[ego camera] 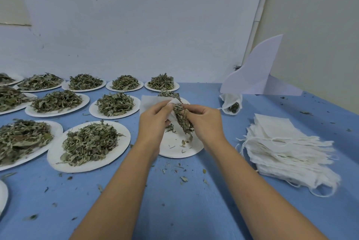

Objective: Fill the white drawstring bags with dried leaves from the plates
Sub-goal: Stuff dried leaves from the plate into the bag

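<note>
My left hand (pixel 155 121) pinches a white drawstring bag (pixel 149 103) by its mouth, above a nearly bare white plate (pixel 178 147). My right hand (pixel 204 121) grips a bunch of dried leaves (pixel 182 119) and holds it against the bag's opening. A few leaf bits lie on the plate under my hands. A stack of flat white drawstring bags (pixel 287 148) lies to the right. One filled bag (pixel 232 104) lies on its side behind my right hand, with leaves showing at its mouth.
Several white plates heaped with dried leaves (pixel 89 142) cover the left half of the blue table (pixel 174 201). A bent white card (pixel 258 72) leans in the back right corner by the wall. Leaf crumbs are scattered over the table.
</note>
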The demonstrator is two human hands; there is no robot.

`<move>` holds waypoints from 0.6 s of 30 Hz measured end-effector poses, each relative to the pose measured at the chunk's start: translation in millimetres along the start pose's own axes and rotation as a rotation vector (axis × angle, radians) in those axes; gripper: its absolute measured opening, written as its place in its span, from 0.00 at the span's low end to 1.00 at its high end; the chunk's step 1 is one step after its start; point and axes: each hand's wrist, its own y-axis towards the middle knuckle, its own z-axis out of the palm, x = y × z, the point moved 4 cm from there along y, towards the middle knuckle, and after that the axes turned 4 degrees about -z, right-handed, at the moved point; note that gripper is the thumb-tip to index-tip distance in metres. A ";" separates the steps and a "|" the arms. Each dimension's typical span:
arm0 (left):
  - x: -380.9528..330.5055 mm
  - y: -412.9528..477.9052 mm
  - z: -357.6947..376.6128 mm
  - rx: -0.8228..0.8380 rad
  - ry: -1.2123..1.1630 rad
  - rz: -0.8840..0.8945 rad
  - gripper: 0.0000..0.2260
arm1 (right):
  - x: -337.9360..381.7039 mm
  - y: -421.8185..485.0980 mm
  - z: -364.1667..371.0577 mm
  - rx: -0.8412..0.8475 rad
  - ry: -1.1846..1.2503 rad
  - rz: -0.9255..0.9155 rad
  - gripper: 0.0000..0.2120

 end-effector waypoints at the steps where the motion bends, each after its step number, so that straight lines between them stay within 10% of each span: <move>1: 1.4 -0.9 1.5 0.024 -0.012 -0.012 0.07 | -0.1 -0.5 -0.3 -0.019 -0.021 -0.011 0.09; 11: 7.4 -7.7 23.1 0.256 0.423 0.176 0.24 | -4.5 -4.5 -2.0 -0.106 -0.049 0.083 0.12; 18: -2.6 -6.0 13.7 -0.027 0.595 0.366 0.13 | -0.9 -9.6 13.6 -0.032 -0.004 0.115 0.09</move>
